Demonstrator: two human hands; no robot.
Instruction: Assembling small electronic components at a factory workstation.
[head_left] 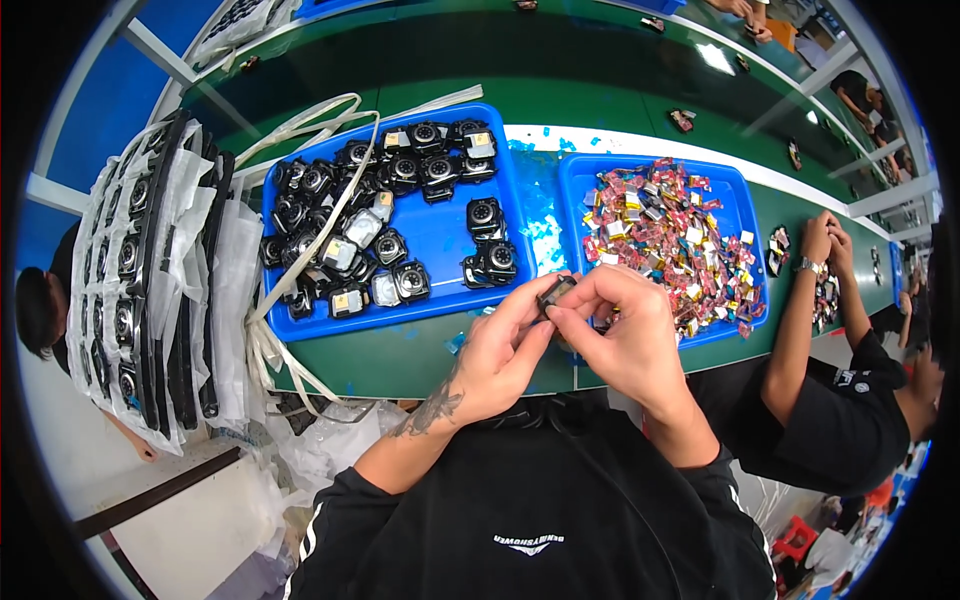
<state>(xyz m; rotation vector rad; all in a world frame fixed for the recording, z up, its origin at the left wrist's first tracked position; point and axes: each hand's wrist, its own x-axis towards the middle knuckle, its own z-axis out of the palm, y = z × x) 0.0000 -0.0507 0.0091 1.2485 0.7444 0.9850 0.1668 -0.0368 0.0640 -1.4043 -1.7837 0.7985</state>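
Part, small and dark point(555, 292): one item, sitting between the fingertips above the near edge of the green worktop point(430, 358), in front of the gap between two trays; its finer detail is too small to tell. Left hand point(505, 345): thumb and fingers are clamping on the part from the left. Right hand point(630, 335): thumb and forefinger are pinching together at the part's right side, the other fingers curling toward the palm.

Left blue tray point(455, 220): is holding black round-faced units point(318, 178), many lying in a heap at the left, several resting along the far side, two near the right wall. Pale strap point(365, 165): is looping across this tray. Right blue tray point(735, 205): is holding a loose pile of small packets point(655, 235), pink, yellow and silver.

Stack of film-wrapped black panels point(150, 270): is standing at far left. Co-worker's hands point(828, 238): are meeting at the right, well apart from the person's own. Green belt point(590, 90): is running beyond the trays, carrying scattered small pieces point(681, 120).
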